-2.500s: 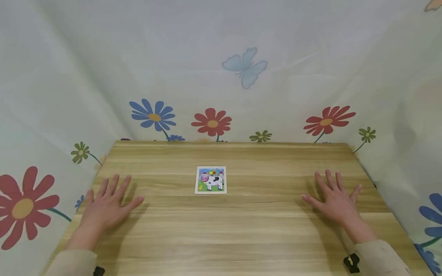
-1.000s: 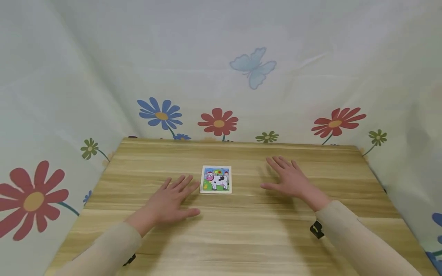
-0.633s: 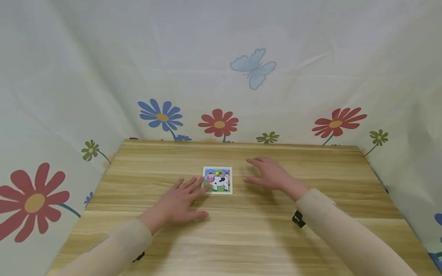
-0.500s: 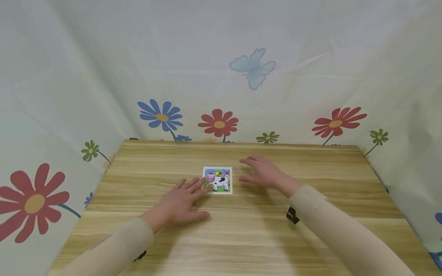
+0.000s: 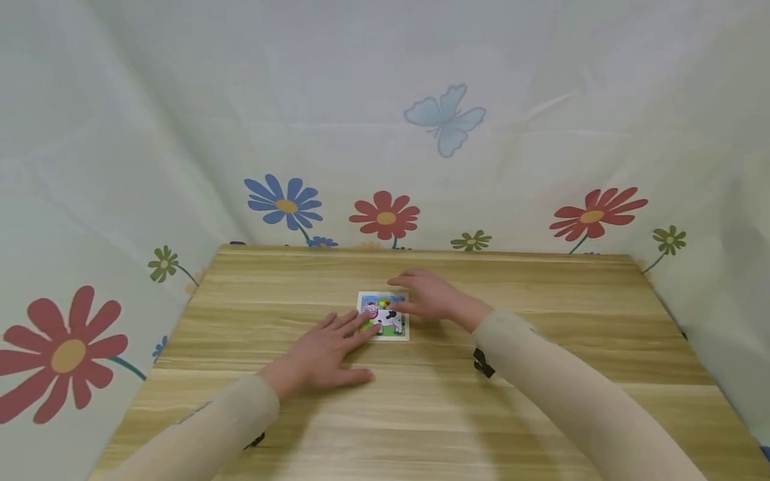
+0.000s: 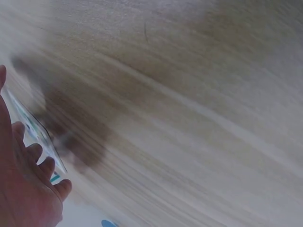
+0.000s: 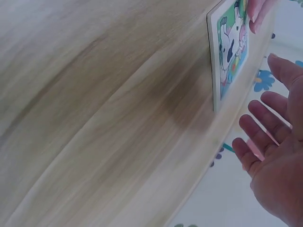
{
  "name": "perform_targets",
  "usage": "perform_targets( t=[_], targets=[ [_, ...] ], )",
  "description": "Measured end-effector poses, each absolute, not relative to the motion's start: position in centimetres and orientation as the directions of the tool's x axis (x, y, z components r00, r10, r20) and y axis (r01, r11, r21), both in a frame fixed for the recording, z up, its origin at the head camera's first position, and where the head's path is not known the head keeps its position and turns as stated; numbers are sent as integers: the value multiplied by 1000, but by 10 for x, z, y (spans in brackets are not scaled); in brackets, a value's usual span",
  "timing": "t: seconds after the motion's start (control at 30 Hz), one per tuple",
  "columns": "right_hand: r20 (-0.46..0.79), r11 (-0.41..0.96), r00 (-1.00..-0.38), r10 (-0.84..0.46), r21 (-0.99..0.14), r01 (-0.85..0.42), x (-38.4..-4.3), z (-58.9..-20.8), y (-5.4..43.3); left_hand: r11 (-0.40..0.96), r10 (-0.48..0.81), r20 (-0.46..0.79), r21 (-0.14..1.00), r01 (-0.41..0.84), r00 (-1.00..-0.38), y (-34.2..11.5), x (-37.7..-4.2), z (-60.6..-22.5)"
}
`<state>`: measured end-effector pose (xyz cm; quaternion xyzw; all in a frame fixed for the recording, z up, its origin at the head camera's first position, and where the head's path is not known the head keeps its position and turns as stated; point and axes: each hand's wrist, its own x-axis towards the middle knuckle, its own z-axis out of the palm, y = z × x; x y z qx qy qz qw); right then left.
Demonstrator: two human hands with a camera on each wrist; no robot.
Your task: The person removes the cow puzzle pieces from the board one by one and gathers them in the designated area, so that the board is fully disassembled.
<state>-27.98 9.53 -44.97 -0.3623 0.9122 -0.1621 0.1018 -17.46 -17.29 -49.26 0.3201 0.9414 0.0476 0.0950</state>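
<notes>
A small square picture board with a white border and a cartoon cow lies flat on the wooden table. Its raised edge shows in the right wrist view, where the cow picture is partly in sight. My left hand has its fingers spread, with the tips over the board's left part; whether they touch it I cannot tell. Over the board's upper right corner reaches my right hand, fingers slightly bent and thumb apart, holding nothing. In the right wrist view this hand hovers beside the board.
A pale cloth with printed flowers and a butterfly hangs behind the table and along both sides. The table's back edge runs just beyond the board. Dark straps show at the sleeves.
Both hands have come inward from the table's sides to the board. Over the last half second the right hand has moved left above its corner; the left has shifted slightly. The board stays put.
</notes>
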Motion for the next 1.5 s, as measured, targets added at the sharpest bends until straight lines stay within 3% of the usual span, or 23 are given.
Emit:
perform_targets(
  t=[0.77,1.5],
  targets=[
    [-33,614,-672,-740,-442,-654,-294,-472,50,764,645,-122,125,633,-754,-172,-176,-500],
    [-39,628,-708,-705,-499,-598,-301,-477,40,754,656,-58,108,648,-753,-174,-175,-509]
  ],
)
